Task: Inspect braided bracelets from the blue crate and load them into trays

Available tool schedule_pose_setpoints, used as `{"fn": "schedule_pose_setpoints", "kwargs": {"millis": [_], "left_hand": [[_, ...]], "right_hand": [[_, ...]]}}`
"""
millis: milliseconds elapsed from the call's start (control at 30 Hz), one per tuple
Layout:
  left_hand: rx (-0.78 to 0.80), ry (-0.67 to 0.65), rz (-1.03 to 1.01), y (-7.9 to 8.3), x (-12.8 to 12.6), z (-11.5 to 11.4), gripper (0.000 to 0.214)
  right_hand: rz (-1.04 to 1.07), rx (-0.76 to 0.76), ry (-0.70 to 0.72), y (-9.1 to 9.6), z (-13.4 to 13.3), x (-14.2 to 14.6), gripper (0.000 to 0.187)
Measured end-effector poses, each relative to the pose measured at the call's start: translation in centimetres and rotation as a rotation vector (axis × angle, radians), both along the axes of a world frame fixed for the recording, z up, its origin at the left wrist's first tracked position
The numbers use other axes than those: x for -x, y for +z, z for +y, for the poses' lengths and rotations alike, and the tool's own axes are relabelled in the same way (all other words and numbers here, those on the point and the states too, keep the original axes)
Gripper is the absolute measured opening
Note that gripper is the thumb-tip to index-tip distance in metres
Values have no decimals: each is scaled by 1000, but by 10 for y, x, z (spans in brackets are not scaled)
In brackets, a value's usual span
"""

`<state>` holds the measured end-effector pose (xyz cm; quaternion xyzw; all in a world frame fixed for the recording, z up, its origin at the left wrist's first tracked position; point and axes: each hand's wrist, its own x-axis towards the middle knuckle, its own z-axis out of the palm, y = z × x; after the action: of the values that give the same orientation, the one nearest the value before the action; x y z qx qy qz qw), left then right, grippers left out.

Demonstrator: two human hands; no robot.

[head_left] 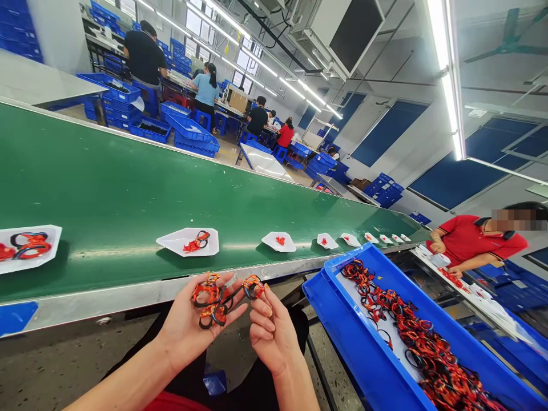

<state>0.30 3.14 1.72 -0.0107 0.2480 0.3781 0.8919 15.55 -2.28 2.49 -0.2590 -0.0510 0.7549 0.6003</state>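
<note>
My left hand cradles a tangle of orange-and-black loops in its palm, fingers curled round it. My right hand pinches one end loop of the same tangle between thumb and forefinger. Both hands are held just below the metal edge of the green conveyor belt. On the belt right above them lies a white tray with one orange-and-black piece in it. A blue bin to my right holds many more such loops.
Several more white trays with red pieces run along the belt; one is at far left. A person in a red shirt works at the belt's far end. Other people sit among blue crates behind.
</note>
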Motion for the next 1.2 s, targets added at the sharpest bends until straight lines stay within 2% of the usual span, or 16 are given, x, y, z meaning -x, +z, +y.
{"fn": "schedule_pose_setpoints", "kwargs": {"millis": [167, 300, 367, 533, 633, 700, 800, 933, 1000, 1100, 1133, 1200], "left_hand": [[-6, -3, -1, 1, -1, -1, 31], [-7, 4, 23, 1, -2, -2, 32], [2, 2, 31, 1, -2, -1, 32], [12, 9, 29, 5, -3, 1, 32], [24, 19, 27, 8, -1, 0, 33], [26, 25, 20, 9, 0, -1, 33], [18, 29, 16, 10, 2, -1, 33], [-34, 16, 25, 7, -1, 0, 31], [-49, 14, 25, 5, -4, 0, 30], [-14, 20, 11, 4, -6, -2, 28], [5, 18, 11, 5, -6, -2, 29], [27, 15, 8, 6, -5, -3, 30]], "right_hand": [[28, 7, -37, -6, -1, 1, 21], [-87, 28, -68, -4, -1, 2, 23], [-262, 7, -105, 2, 6, -2, 26], [-1160, -124, -358, 17, 57, -30, 31], [-1350, -133, -384, 21, 88, -48, 32], [-1434, -138, -388, 23, 92, -50, 36], [-1551, -181, -340, 28, 69, -35, 43], [-1595, -346, -36, 31, 12, 5, 30], [-1614, -408, 69, 28, -9, 22, 25], [-1683, -434, 1, 16, -21, 33, 14], [-1643, -406, -49, 12, -21, 33, 16], [-1420, -313, -107, 4, -20, 29, 23]]}}
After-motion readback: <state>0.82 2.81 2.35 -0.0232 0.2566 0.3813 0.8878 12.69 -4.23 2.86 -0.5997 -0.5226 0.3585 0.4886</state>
